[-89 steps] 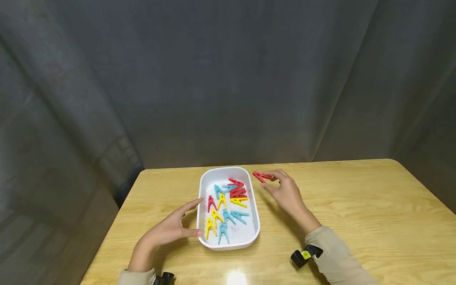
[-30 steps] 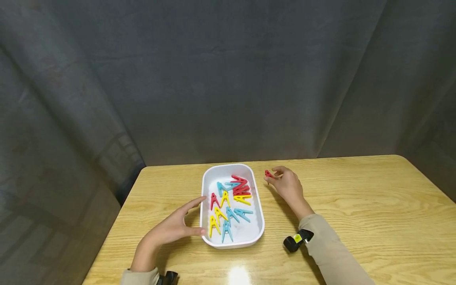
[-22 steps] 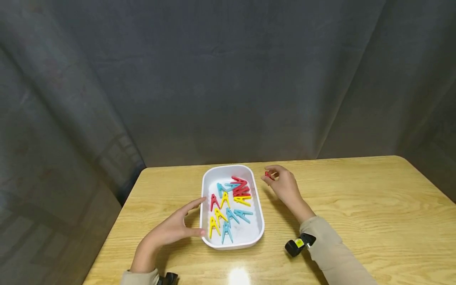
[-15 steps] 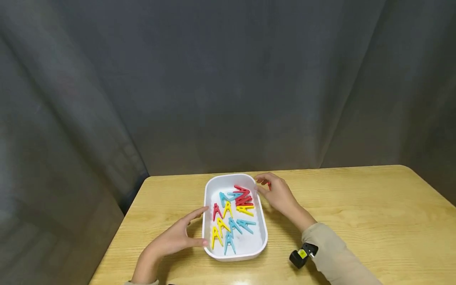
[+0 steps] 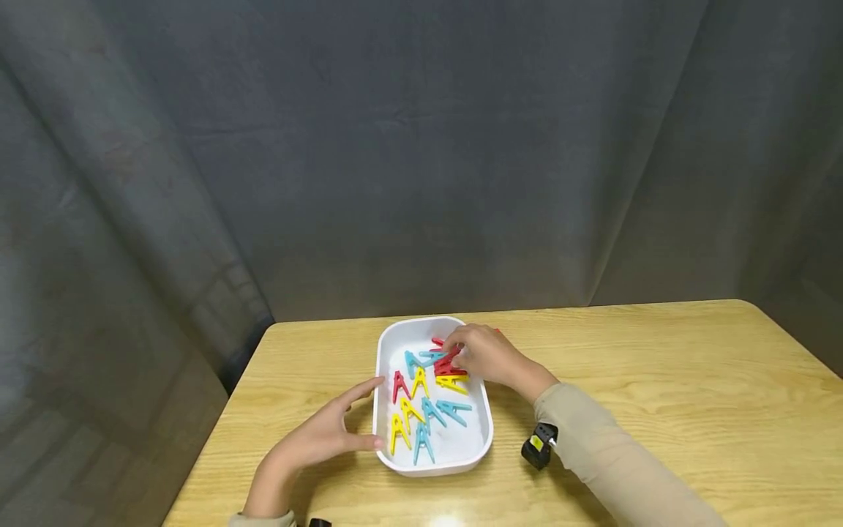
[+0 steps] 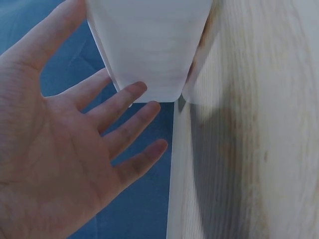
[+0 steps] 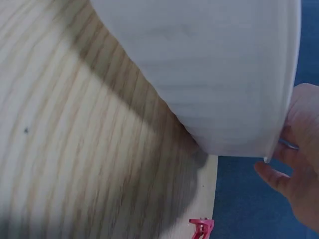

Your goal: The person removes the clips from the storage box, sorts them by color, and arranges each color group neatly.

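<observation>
A white tray (image 5: 454, 448) holds several red, yellow and light blue plastic clothespins. My left hand (image 5: 316, 438) is at its left side, fingers spread, with thumb and index fingertips at the rim. In the left wrist view the left palm (image 6: 55, 159) faces the tray's outer wall. My right hand (image 5: 490, 356) reaches over the right rim, its fingertips at the red clothespins (image 5: 449, 369) in the far right corner. The hand covers part of that pile; whether it pinches one is hidden. One red clothespin (image 7: 202, 228) lies on the table, right of the tray.
The tray stands on a light wooden table (image 5: 658, 395). A dark grey curtain (image 5: 421, 161) hangs behind the table's far edge and along its left side. Yellow clothespins (image 5: 398, 433) and blue clothespins (image 5: 423, 443) lie in the tray's near half.
My right hand, which held a red clothespin right of the tray, has let it go on the table and moved left over the rim into the tray. The left hand stays at the rim.
</observation>
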A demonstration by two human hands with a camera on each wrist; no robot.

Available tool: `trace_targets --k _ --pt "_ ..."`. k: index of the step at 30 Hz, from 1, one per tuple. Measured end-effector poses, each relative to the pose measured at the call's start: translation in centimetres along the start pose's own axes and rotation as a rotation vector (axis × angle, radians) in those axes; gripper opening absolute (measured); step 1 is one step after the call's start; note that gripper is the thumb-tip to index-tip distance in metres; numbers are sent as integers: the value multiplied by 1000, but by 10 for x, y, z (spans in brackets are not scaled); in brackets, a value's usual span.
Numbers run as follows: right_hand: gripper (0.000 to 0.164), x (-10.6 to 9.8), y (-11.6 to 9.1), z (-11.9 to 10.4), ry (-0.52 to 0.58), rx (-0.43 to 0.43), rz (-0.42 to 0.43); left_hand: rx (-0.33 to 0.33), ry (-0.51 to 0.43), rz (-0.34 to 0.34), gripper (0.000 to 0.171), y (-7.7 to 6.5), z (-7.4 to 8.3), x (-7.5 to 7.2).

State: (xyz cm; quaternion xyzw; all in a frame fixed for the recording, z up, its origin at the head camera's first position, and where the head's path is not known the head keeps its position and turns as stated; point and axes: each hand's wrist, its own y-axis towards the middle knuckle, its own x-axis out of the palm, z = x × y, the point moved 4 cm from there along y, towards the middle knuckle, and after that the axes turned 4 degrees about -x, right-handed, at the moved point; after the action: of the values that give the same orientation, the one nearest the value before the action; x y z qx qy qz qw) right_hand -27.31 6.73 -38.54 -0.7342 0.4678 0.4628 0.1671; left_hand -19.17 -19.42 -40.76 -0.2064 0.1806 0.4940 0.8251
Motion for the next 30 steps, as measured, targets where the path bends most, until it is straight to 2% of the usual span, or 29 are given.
trace_targets --k 5,8,21,25,30 --pt "19 8 6 3 -42 29 -83 -5 -9 -6 90 3 1 1" --pt "21 10 6 4 -49 40 -93 -10 -16 -15 90 5 2 3" --pt "15 8 13 3 -97 81 -67 -16 -31 -8 89 9 7 -2" --pt "13 8 11 3 -126 51 -46 -20 -17 -13 89 8 7 -2" --pt "14 7 7 4 -194 -8 20 -17 -16 -14 88 7 5 1"
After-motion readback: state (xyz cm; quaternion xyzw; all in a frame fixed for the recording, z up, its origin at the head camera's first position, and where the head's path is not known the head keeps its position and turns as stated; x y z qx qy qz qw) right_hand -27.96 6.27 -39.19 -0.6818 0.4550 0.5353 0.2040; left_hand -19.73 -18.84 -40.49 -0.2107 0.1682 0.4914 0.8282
